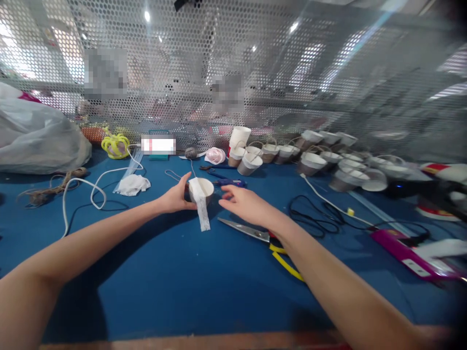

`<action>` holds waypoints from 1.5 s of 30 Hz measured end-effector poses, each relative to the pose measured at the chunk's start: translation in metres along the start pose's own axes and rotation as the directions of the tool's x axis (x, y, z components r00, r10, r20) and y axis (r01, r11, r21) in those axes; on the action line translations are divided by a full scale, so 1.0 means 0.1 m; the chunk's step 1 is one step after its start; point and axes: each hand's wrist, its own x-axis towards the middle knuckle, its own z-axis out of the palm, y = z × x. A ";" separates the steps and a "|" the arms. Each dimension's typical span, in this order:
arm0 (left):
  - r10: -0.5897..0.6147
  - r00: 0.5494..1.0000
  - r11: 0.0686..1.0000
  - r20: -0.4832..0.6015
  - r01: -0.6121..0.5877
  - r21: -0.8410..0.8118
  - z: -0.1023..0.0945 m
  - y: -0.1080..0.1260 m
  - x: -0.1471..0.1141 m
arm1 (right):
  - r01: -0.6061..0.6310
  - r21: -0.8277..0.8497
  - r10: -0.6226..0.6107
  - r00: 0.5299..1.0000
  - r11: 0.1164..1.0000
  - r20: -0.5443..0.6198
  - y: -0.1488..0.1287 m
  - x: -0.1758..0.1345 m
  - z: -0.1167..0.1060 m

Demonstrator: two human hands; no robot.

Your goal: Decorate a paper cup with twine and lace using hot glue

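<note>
A small paper cup [205, 187] stands at the middle of the blue table, with a white lace strip [203, 214] draped over its rim and hanging down the front. My left hand [177, 195] grips the cup from its left side, the thumb raised along the wall. To the right of the cup, my right hand [243, 201] hovers apart from it, fingers slightly curled and spread, holding nothing visible. Scissors [251, 231] with yellow handles lie beneath my right wrist, partly covered by the forearm. Behind that hand rests a blue glue gun [233, 183].
Several small paper buckets [314, 164] with handles crowd the back right. A purple power strip [404, 255] and black cable [314, 218] lie to the right. White fabric [134, 184], twine [54, 189] and a white cord [82, 181] are at left. Perforated metal [189, 63] closes off the back.
</note>
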 end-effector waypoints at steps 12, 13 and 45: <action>-0.020 0.999 0.999 -0.051 0.017 -0.045 -0.44 -0.06 -0.32 | 0.228 0.241 -0.222 0.974 0.943 -0.050 -0.43 0.22 0.41; -0.025 0.999 0.998 -0.047 0.023 -0.057 -0.44 -0.09 -0.35 | 0.227 0.242 -0.223 0.974 0.943 -0.046 -0.45 0.23 0.45; -0.279 0.959 0.916 -0.057 0.283 0.283 -0.19 0.16 -0.64 | 0.091 -0.040 -0.090 0.995 0.995 0.041 -0.37 0.20 0.80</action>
